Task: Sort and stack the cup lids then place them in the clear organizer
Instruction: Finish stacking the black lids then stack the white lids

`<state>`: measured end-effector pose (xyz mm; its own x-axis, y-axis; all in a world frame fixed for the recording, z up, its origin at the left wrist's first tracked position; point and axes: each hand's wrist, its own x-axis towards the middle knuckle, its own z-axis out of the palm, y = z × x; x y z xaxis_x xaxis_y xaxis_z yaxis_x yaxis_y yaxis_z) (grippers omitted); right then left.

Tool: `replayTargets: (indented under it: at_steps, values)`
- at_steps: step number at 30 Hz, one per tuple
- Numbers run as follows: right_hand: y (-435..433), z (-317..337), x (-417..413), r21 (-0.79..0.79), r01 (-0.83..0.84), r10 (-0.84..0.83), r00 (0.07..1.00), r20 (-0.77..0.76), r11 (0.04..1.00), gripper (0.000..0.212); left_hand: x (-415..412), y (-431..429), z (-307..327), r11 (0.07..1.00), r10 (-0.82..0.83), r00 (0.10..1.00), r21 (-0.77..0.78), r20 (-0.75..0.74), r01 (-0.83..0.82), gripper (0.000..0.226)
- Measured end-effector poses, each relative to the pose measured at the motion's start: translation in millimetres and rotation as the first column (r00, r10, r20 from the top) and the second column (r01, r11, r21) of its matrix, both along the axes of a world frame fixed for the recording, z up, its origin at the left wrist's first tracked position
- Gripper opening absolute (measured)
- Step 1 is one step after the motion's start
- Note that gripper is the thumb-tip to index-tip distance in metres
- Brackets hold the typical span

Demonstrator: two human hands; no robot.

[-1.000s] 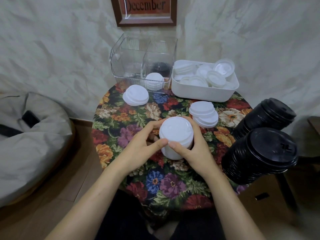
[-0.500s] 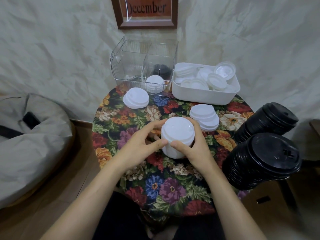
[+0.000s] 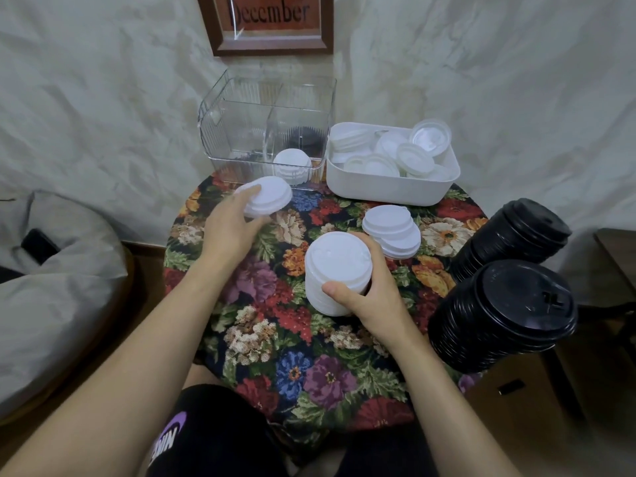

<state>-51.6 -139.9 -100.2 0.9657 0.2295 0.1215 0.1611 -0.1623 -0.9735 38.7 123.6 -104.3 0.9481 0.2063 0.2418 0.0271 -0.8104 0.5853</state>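
Your left hand point(image 3: 231, 232) sits left of centre in the frame, stretched forward. Its bare forearm runs in from the lower left corner. The fingers curl over the left rim of a small lid pile point(image 3: 270, 199) while the thumb comes in under its near edge, so the hand pinches it. Your right hand point(image 3: 373, 294) lies just right of centre, its bare forearm rising from the bottom edge. The thumb presses the near side of the tall lid stack point(image 3: 337, 266), and the fingers wrap round its far right side.
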Motion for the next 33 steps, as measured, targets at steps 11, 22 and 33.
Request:
replayTargets:
  at_steps: [11, 22, 33]
  values:
    - [0.5, 0.2, -0.1, -0.005, 0.005, -0.005, 1.000, 0.013, 1.000, 0.085, -45.5, -35.2, -6.7, 0.974, -0.227, 0.974, 0.003, 0.021, 0.227, 0.062]
    - [0.8, 1.5, 0.2, -0.004, 0.006, -0.006, 1.000, 0.020, 1.000, 0.077, -76.7, -36.6, 34.5, 0.840, -0.289, 0.936, -0.417, 0.199, 0.348, 0.053]
    - [0.5, 1.8, -1.2, 0.020, -0.016, 0.016, 0.999, 0.033, 1.000, 0.083, -107.3, -51.6, 46.1, 0.725, -0.564, 0.825, -0.467, 0.018, 0.506, 0.039]
